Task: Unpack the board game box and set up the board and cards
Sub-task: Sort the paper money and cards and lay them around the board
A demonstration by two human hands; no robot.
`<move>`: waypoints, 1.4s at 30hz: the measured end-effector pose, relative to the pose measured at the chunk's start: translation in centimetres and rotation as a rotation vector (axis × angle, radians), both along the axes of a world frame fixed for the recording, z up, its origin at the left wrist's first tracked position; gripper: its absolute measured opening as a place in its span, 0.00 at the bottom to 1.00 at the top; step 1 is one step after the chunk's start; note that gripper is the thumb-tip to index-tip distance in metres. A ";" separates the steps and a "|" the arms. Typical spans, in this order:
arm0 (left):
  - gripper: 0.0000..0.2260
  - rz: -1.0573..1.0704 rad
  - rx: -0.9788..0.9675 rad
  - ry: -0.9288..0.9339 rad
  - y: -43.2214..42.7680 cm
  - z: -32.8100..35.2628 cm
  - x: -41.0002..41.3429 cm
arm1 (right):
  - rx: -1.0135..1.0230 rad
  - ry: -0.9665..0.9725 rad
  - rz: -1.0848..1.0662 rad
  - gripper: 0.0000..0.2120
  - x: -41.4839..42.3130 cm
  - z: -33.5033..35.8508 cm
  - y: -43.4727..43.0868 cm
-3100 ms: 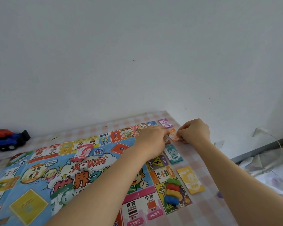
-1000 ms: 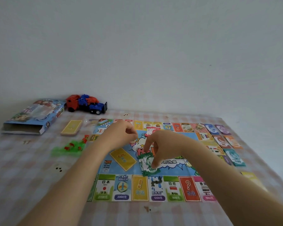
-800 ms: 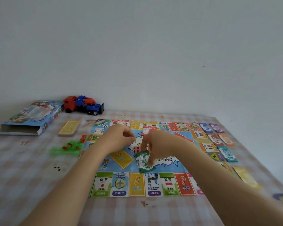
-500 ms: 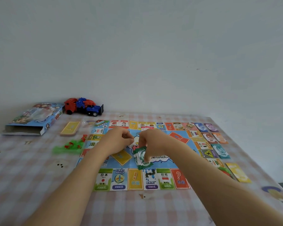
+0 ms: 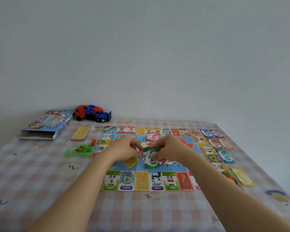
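Two hands meet over the board (image 5: 141, 180), flat on the table (image 5: 40, 181). The right hand (image 5: 167, 150) pinches a green stack of 1000 notes (image 5: 151, 161) above the board's middle; the left hand (image 5: 126, 149) curls beside it, grip unclear.

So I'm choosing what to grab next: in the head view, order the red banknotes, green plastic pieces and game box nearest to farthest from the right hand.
From the right hand:
1. Red banknotes, just behind it on the board.
2. Green plastic pieces, off the board's left edge.
3. Game box, far left corner.
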State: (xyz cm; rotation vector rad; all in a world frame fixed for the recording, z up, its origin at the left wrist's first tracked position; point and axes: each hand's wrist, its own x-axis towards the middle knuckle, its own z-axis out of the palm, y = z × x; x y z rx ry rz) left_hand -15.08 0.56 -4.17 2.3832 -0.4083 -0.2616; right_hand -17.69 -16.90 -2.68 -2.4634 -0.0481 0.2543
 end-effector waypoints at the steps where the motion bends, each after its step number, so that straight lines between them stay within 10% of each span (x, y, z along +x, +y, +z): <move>1: 0.10 -0.016 0.001 0.011 0.0 0.2 -0.2 | 0.022 -0.037 -0.032 0.04 0.0 0.0 -0.2; 13: 0.03 -0.125 0.042 -0.043 -3.0 -0.3 -1.4 | 0.342 -0.196 -0.273 0.14 -0.9 -1.6 -1.1; 29: 0.16 -0.109 0.136 -0.150 -4.0 -0.4 -1.6 | 0.304 -0.371 -0.285 0.13 -1.8 -1.6 -0.6; 42: 0.07 -0.116 0.129 -0.158 -4.3 -0.3 -1.7 | 0.311 -0.319 -0.334 0.13 -1.5 -1.9 -0.8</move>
